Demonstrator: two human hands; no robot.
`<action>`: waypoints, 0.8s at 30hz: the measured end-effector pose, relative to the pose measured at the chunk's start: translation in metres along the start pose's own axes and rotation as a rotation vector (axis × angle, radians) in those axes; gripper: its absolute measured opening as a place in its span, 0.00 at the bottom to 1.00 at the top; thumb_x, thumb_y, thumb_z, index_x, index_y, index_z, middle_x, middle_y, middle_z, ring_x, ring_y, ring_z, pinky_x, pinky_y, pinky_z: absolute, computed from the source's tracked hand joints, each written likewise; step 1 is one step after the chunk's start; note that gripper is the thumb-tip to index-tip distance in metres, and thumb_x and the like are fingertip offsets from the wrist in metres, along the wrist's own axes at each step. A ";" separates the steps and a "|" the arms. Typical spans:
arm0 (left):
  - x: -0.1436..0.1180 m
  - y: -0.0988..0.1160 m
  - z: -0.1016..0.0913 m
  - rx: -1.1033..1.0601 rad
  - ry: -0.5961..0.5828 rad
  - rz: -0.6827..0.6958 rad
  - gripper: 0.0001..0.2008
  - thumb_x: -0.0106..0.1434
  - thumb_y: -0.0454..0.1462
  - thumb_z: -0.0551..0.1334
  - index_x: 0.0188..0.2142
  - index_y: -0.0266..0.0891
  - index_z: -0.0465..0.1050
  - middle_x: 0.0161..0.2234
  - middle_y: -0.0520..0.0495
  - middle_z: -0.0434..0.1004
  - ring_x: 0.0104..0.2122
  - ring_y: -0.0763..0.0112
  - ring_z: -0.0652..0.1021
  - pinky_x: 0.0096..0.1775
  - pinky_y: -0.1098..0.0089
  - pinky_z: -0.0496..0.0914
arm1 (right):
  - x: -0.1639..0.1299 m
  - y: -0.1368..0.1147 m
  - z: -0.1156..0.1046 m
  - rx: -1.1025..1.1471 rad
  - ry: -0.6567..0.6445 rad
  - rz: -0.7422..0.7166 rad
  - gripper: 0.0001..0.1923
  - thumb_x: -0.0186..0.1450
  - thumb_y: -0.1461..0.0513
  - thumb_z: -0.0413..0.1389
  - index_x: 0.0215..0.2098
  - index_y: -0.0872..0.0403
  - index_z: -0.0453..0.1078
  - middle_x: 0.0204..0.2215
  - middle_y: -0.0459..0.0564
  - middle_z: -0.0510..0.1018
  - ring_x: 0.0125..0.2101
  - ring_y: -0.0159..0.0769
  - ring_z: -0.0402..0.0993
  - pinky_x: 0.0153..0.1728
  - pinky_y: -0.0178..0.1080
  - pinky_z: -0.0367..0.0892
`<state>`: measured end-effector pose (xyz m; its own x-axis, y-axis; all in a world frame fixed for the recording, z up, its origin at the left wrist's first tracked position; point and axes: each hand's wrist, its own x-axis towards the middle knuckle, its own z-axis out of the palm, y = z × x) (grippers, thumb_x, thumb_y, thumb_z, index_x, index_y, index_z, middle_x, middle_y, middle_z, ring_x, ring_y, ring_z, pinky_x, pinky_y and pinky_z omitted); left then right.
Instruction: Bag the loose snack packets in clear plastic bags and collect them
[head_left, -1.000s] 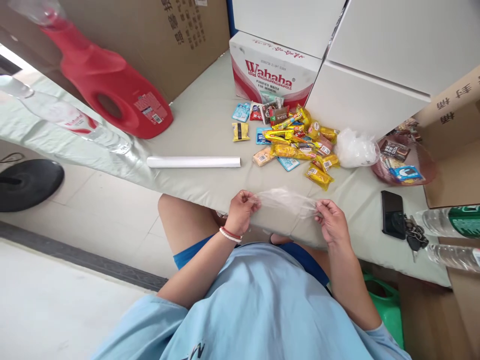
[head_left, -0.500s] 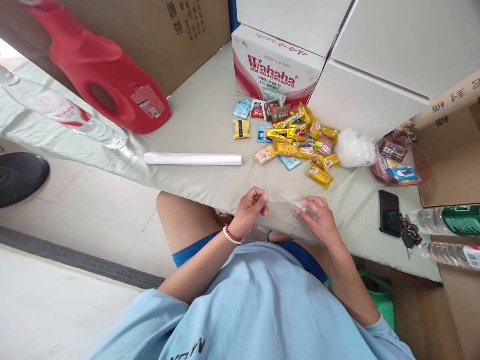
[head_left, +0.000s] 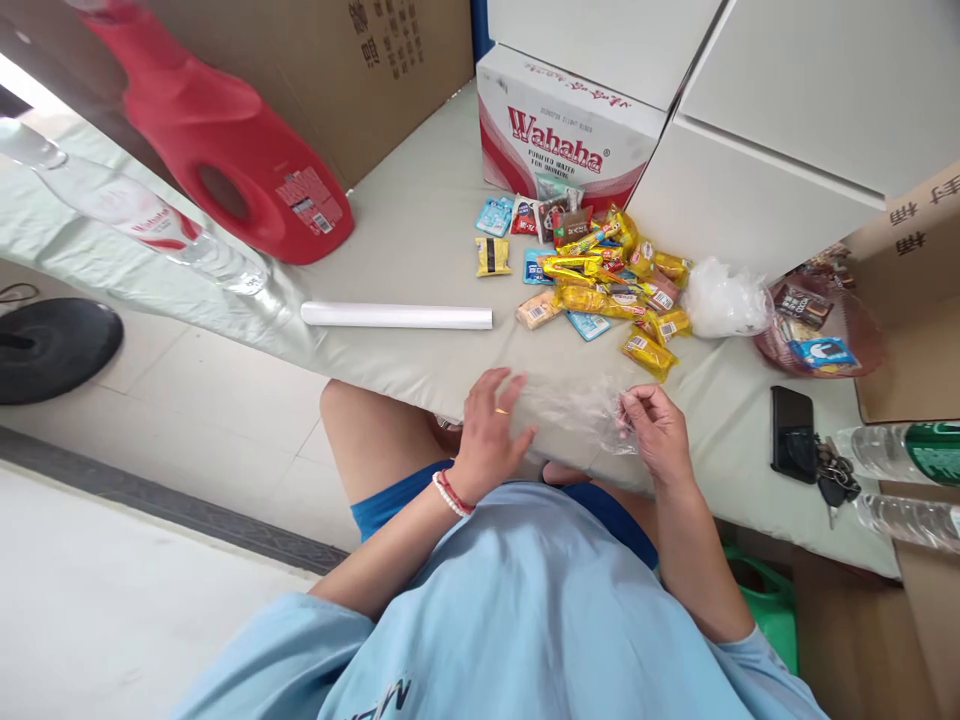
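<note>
A thin clear plastic bag [head_left: 581, 412] lies crumpled at the near edge of the grey-covered table [head_left: 405, 250]. My right hand [head_left: 654, 430] pinches its right end. My left hand [head_left: 491, 432] has let go, and its spread fingers rest on the table just left of the bag. Beyond the bag lies a heap of small snack packets [head_left: 600, 275], mostly yellow. A white roll [head_left: 396, 317] lies to the left of them.
A Wahaha water carton [head_left: 566, 135] and white boxes [head_left: 757, 190] stand at the back. A red jug [head_left: 225, 150] and a water bottle [head_left: 142, 222] lie at left. At right are a crumpled white bag [head_left: 724, 298], a red mesh bag of snacks [head_left: 821, 330], a phone [head_left: 792, 435], keys [head_left: 831, 475] and bottles [head_left: 900, 452].
My hands held the bag stretched between them, then came together. My left hand has now let go and flattened on the table, and the bag is bunched at my right hand.
</note>
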<state>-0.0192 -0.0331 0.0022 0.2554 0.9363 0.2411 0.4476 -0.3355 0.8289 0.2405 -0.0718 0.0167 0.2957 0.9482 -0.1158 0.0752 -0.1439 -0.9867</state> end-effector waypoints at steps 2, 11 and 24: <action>0.011 0.011 0.004 0.037 -0.098 0.140 0.32 0.60 0.39 0.69 0.64 0.46 0.67 0.67 0.36 0.64 0.70 0.44 0.58 0.69 0.44 0.49 | -0.002 -0.003 0.002 -0.042 -0.041 -0.024 0.16 0.67 0.46 0.62 0.35 0.48 0.71 0.24 0.43 0.74 0.22 0.32 0.67 0.23 0.36 0.65; 0.074 0.009 0.042 -0.059 -0.446 0.151 0.09 0.58 0.38 0.68 0.40 0.44 0.80 0.35 0.45 0.81 0.46 0.52 0.77 0.64 0.51 0.55 | -0.011 -0.008 -0.015 -0.185 -0.001 -0.091 0.15 0.67 0.47 0.62 0.35 0.49 0.72 0.23 0.42 0.72 0.21 0.31 0.64 0.24 0.36 0.61; 0.056 -0.025 0.021 -0.407 0.085 -0.465 0.14 0.66 0.48 0.61 0.30 0.43 0.66 0.19 0.58 0.61 0.20 0.74 0.62 0.27 0.72 0.58 | 0.003 0.035 -0.038 -0.031 0.421 0.019 0.21 0.62 0.44 0.63 0.36 0.51 0.67 0.21 0.37 0.69 0.17 0.27 0.61 0.17 0.33 0.58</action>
<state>0.0024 0.0257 -0.0153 0.0357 0.9856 -0.1655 0.1287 0.1597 0.9787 0.2806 -0.0851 -0.0142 0.6600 0.7479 -0.0710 0.0929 -0.1750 -0.9802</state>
